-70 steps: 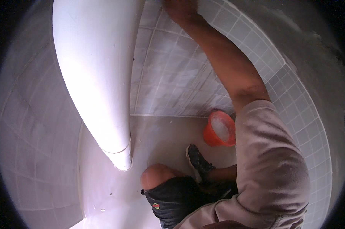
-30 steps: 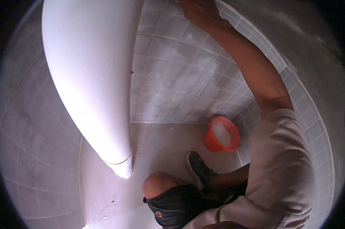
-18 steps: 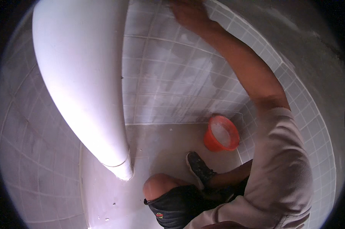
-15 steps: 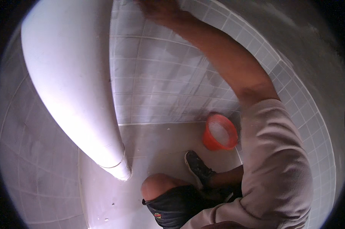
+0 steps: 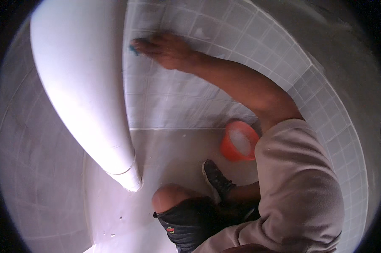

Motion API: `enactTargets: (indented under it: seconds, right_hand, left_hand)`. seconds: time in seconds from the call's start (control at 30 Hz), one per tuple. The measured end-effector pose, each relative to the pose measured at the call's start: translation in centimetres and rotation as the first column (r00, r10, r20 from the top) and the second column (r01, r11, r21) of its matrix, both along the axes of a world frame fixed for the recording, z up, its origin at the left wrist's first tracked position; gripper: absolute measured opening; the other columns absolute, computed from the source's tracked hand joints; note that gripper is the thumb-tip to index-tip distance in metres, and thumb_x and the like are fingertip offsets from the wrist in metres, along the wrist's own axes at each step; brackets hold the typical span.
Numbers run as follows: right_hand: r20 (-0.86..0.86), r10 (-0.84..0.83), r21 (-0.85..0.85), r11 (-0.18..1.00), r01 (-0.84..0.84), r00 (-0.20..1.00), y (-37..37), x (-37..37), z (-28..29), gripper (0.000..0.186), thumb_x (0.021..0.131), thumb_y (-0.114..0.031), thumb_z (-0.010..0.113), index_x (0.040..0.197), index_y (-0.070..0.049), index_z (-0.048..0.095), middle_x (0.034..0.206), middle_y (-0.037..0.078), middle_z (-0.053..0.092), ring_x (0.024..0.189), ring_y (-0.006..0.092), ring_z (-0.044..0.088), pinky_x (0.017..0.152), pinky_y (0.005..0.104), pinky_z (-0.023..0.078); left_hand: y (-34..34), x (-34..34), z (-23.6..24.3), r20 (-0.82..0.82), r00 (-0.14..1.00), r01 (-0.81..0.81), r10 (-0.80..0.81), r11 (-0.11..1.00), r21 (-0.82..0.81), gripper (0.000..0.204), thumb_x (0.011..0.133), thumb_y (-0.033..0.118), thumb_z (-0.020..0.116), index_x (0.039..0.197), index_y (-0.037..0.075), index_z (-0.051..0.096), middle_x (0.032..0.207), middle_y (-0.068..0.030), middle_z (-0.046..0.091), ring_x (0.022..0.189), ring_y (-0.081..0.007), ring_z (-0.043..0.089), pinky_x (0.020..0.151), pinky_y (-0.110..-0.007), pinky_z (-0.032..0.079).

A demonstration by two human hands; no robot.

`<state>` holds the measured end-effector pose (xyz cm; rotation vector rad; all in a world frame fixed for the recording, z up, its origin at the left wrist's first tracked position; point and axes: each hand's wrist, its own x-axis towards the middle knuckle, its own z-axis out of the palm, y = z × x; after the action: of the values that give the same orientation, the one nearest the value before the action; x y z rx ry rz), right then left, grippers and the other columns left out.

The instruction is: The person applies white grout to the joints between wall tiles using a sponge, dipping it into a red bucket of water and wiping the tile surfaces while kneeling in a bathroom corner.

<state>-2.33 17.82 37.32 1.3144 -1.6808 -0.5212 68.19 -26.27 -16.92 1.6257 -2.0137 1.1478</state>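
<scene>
My right hand (image 5: 163, 50) is against the grey tiled wall (image 5: 207, 80), just right of a thick white pipe (image 5: 83, 71). Its fingers are closed on a small teal pad or sponge (image 5: 134, 49), mostly hidden beneath them, at the wall near the pipe's edge. My bare forearm slants up from a light sleeve at the right. My left hand is out of sight. Below, a red bucket (image 5: 226, 145) with whitish, cloudy contents sits on the floor at the foot of the wall.
The pipe runs down to the pale floor (image 5: 165, 147) at the left, beside another tiled wall (image 5: 43, 177). My bent knee (image 5: 173, 198) and dark shoe (image 5: 216, 177) are low in the middle. A rough grey surface (image 5: 334, 38) lies above the tiles at the upper right.
My right hand has moved down and left from the top edge to beside the pipe, bringing the teal pad into view. The view has shifted slightly.
</scene>
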Motion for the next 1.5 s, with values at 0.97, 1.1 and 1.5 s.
enactTargets:
  seconds: [0.97, 1.1, 1.5]
  right_hand:
    - [-0.055, -0.321, -0.404, 0.873, 0.273, 0.945, 14.1, 4.1, 3.6, 0.069, 0.069, 0.014, 0.063, 0.131, -0.016, 0.061, 0.094, 0.009, 0.056, 0.088, 0.0251, 0.053, 0.077, 0.0345, 0.050]
    - [0.101, -0.308, -0.545, 0.778, 0.312, 0.946, 14.0, 5.7, -1.4, 0.074, 0.061, 0.011, 0.061, 0.131, -0.016, 0.060, 0.091, 0.013, 0.053, 0.088, 0.0320, 0.054, 0.077, 0.0405, 0.048]
    - [0.753, -0.656, -0.177, -0.282, 0.943, -0.055, 30.2, 17.9, -15.7, 0.039, 0.086, -0.002, 0.049, 0.121, -0.010, 0.065, 0.096, 0.015, 0.061, 0.088, 0.0333, 0.060, 0.083, 0.0368, 0.050]
  left_hand:
    - [0.2, -1.3, 0.9, 0.336, 0.936, 0.132, -0.102, 0.989, -0.069, 0.035, 0.098, 0.031, 0.045, 0.108, 0.003, 0.064, 0.098, -0.0168, 0.063, 0.090, -0.0339, 0.062, 0.077, -0.049, 0.050]
    - [-0.2, 4.6, 1.1, 0.457, 0.854, 0.264, -0.249, 0.964, 0.033, 0.034, 0.097, 0.032, 0.047, 0.105, 0.004, 0.065, 0.089, -0.0164, 0.064, 0.081, -0.0336, 0.064, 0.071, -0.048, 0.051]
    - [-0.1, 2.4, 2.7, -0.085, 0.996, 0.038, 0.011, 0.832, 0.553, 0.055, 0.095, 0.040, 0.036, 0.133, 0.001, 0.040, 0.123, -0.0199, 0.040, 0.114, -0.0347, 0.040, 0.090, -0.055, 0.035]
